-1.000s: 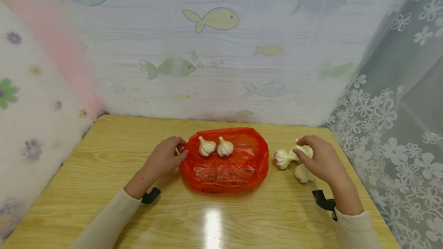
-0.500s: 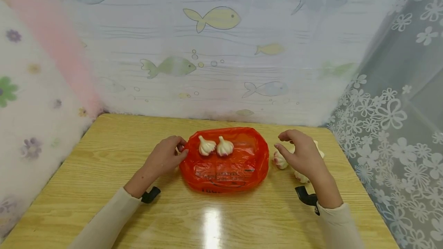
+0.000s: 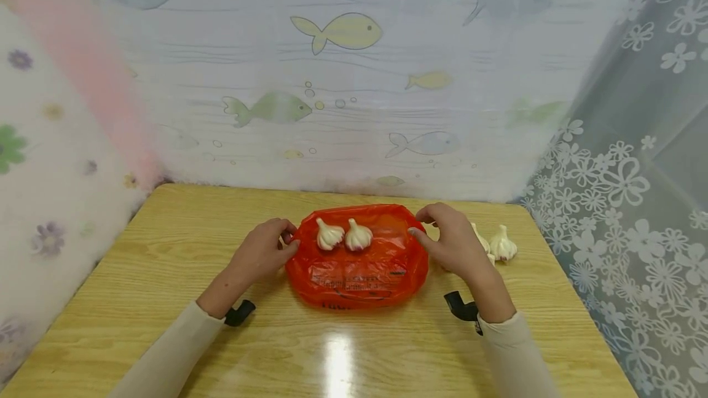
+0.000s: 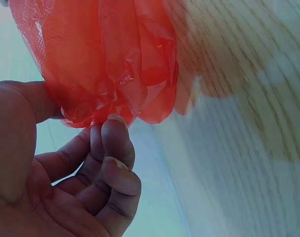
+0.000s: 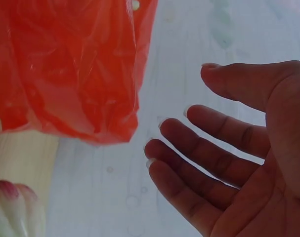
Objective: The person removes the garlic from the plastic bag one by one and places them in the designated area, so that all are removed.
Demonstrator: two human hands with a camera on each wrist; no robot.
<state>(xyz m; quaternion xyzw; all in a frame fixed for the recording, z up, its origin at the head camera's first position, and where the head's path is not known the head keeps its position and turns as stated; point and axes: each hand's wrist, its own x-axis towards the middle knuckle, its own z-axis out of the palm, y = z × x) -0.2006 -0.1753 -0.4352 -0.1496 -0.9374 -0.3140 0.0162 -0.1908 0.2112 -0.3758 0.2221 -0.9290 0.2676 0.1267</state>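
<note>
A red plastic bag (image 3: 354,278) with dark print lies spread on the table, its rim raised. Two garlic bulbs (image 3: 330,234) rest in it side by side, towards the back left. My left hand (image 3: 262,252) pinches the bag's left rim between thumb and fingers; the left wrist view shows the film (image 4: 90,59) gathered there. At the bag's right rim is my right hand (image 3: 456,244). In the right wrist view its fingers (image 5: 209,155) are spread loosely, apart from the red film. More garlic bulbs (image 3: 502,244) stand behind the right hand, partly hidden by it.
The wooden table (image 3: 182,244) carries everything and ends at a fish-patterned backdrop (image 3: 354,140). A sheer flowered curtain (image 3: 619,201) hangs along the right edge. Black camera mounts (image 3: 461,307) sit at both wrists.
My right hand has moved left from over the loose garlic bulbs to the bag's right rim, uncovering a bulb behind it. The left hand and the two bulbs in the bag stay put.
</note>
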